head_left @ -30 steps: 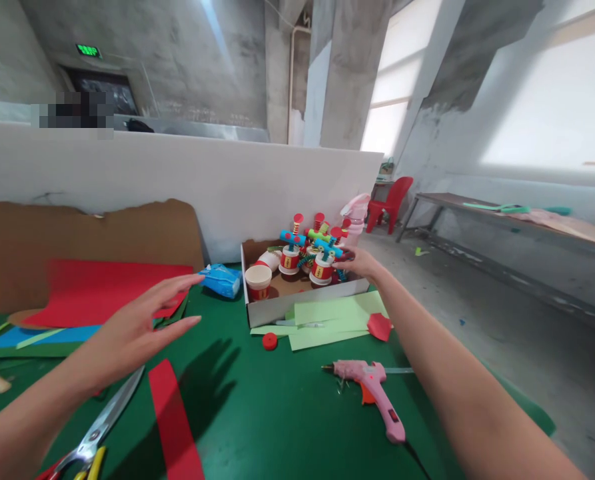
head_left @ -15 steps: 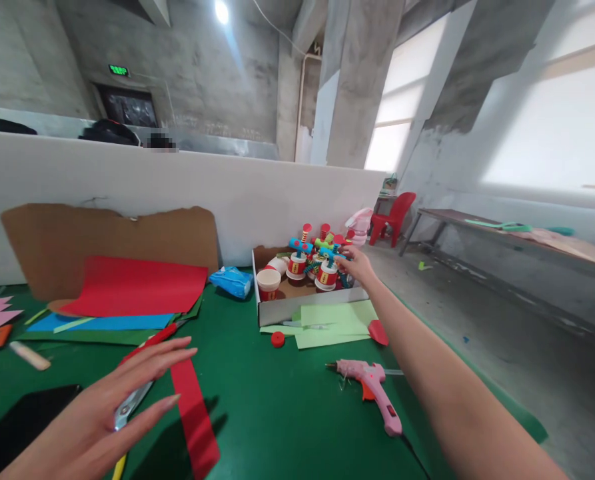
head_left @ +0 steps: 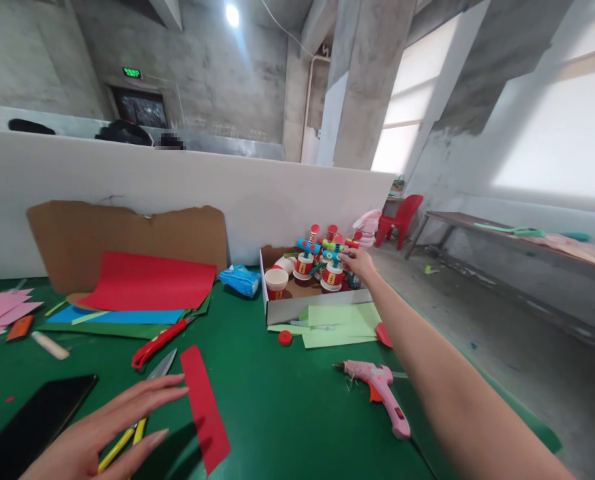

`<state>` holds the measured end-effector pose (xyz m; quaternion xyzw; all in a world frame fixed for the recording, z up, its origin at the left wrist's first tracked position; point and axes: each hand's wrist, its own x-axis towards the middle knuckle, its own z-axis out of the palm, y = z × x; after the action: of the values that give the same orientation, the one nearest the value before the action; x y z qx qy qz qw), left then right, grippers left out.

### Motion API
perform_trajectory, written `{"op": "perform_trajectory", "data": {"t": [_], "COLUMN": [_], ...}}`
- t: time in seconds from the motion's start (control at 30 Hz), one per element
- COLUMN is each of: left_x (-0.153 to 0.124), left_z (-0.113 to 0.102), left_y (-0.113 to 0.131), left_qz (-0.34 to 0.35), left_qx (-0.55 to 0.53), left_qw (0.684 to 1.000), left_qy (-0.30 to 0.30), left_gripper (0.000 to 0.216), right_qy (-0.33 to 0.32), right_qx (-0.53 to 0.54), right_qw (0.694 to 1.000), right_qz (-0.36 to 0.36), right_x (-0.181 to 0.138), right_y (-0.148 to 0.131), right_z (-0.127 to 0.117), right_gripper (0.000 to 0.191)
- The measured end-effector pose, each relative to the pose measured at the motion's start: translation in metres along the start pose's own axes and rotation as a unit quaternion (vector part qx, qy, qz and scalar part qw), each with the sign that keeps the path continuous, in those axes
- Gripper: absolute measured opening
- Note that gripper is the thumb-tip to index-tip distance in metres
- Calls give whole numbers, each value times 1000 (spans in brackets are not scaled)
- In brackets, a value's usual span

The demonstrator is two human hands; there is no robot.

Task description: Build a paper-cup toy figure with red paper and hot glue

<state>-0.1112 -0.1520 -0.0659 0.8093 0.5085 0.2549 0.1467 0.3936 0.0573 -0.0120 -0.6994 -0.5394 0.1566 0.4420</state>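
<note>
- Blue-barred paper-cup figure (head_left: 332,275), a red-and-white cup with a blue tube across the top: it stands in a white-walled cardboard box (head_left: 317,309) near the far edge of the green-covered table (head_left: 277,407), toward its right edge. Dark marks on the cup's yellow label are too small to read.
- Right hand (head_left: 361,264): bent fingers meet the right end of the blue tube; whether they grasp it or merely touch it, I cannot tell.
- In the box, left of that figure, is a similar cup figure (head_left: 304,268), also yellow-labelled; an open red paper cup (head_left: 276,287) with a pale rim occupies the box's near-left corner.
- Just before the box: pale green paper sheets (head_left: 344,327) and a small red disc (head_left: 285,338).
- Pink glue gun (head_left: 380,390): near the table's right edge, nozzle pointing left.
- Left hand (head_left: 94,430): fingers spread, grasping nothing, above yellow-handled scissors (head_left: 163,365) by the near edge; its fingertips are at a red paper strip (head_left: 205,412), contact unclear.
- Black phone (head_left: 40,420): at the table's near-left corner.
- Red-handled cutter (head_left: 160,344): beyond the scissors.
- Lit green sign (head_left: 132,72) on the far wall: characters illegible.
</note>
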Motion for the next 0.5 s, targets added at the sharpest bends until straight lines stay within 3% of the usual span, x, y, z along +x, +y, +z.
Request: {"op": "perform_trajectory", "data": {"t": [0.23,0.5], "left_x": [-8,-18], "left_z": [8,0], "left_y": [-7,0], "left_qz": [21,28], "left_qx": [-7,-27], "left_qw": [1000,999], "left_qy": [-12,-29], "left_gripper": [48,44], "right_qy": [4,31], "right_qx": [19,34], "right_qw": [1000,997], "right_qz": [16,57], "right_x": [-10,-32], "right_y": [-5,-17], "right_z": [-10,-32], "right_gripper": [37,39]}}
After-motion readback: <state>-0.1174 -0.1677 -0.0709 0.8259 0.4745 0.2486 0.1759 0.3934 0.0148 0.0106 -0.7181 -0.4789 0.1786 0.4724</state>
